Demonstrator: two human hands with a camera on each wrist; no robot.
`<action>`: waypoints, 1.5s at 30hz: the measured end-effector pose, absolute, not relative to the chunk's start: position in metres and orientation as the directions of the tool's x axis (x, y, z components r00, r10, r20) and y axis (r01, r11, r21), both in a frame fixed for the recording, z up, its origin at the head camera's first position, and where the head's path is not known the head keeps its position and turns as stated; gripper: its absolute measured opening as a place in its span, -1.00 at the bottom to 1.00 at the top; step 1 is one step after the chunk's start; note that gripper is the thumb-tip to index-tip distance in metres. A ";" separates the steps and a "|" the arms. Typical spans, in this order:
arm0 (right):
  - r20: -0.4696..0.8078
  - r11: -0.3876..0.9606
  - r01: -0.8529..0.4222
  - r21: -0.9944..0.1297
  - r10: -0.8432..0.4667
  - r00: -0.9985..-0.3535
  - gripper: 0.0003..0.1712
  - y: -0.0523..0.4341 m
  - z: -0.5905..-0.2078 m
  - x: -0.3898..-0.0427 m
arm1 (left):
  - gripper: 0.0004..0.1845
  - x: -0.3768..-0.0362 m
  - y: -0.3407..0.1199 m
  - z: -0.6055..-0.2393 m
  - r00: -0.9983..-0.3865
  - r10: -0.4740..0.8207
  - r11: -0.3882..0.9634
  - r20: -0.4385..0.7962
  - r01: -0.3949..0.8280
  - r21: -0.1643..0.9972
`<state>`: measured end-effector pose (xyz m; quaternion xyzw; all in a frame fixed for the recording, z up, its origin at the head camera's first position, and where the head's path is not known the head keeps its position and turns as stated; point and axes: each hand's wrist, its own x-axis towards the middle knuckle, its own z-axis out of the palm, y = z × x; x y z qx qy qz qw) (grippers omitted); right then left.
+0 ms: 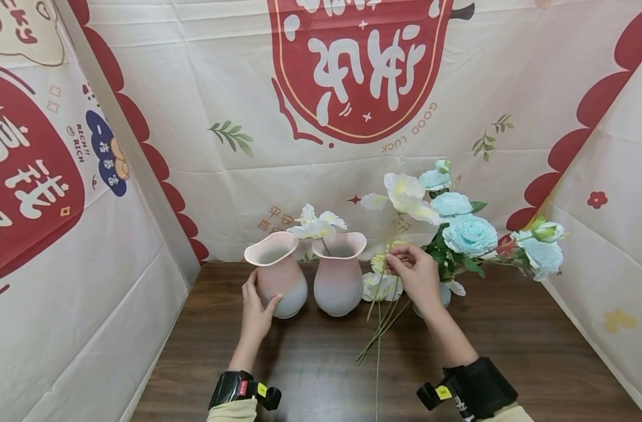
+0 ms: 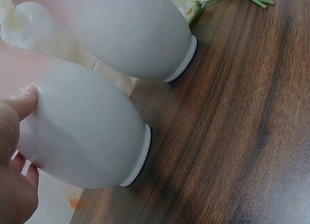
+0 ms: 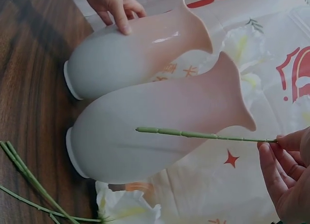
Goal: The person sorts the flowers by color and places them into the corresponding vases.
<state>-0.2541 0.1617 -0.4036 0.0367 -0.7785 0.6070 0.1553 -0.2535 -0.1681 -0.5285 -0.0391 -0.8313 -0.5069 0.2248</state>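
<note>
Two pink-to-white vases stand side by side on the dark wooden table [image 1: 310,375]. My left hand [image 1: 260,299] grips the left vase [image 1: 277,275], thumb on its front; the left wrist view shows that thumb [image 2: 22,105] on the vase [image 2: 82,132]. The middle vase [image 1: 339,281] holds one white flower [image 1: 318,225]. My right hand [image 1: 397,261] pinches the green stem [image 3: 193,134] of a cream flower [image 1: 405,193], just right of the middle vase [image 3: 160,132]. The stem's cut end hangs free in the air.
Behind my right hand stands a bunch of pale blue roses [image 1: 468,234], its container mostly hidden. Several loose green stems [image 1: 379,328] and a white bloom [image 1: 381,287] lie on the table. Printed cloth walls [image 1: 194,146] close in the left, back and right.
</note>
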 end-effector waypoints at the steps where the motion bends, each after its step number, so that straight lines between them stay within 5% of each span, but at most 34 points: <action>1: 0.295 0.265 -0.253 -0.931 0.132 -0.946 -0.80 0.162 -0.402 -0.254 | -0.08 -0.254 -0.168 -0.528 -0.896 -0.163 0.482 0.412 0.292 0.826; 45: 0.471 0.239 -0.432 -0.870 0.143 -0.870 -0.77 0.156 -0.349 -0.245 | -0.10 -0.253 -0.168 -0.527 -0.914 -0.159 0.465 0.372 0.263 0.845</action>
